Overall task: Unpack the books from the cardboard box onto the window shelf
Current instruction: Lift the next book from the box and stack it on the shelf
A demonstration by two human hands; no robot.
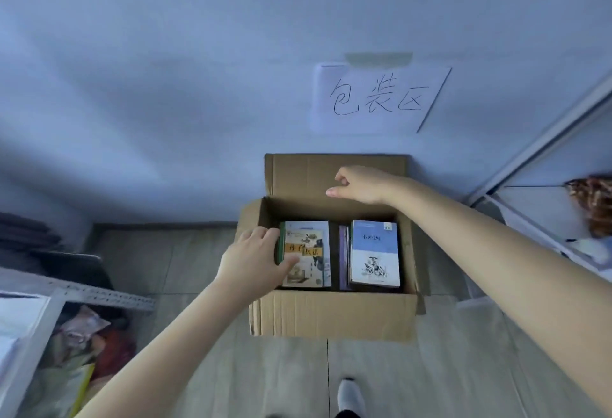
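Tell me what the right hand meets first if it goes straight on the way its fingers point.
Nothing close: the right hand points left, in front of the box's raised back flap; the way looks free, though depth is unclear.

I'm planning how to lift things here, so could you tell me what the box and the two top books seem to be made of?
The cardboard box looks like matte brown corrugated board: faint ribbing, creased flaps. The green-spined book and the blue book look like paper-covered paperbacks with printed covers; their sheen is unclear here.
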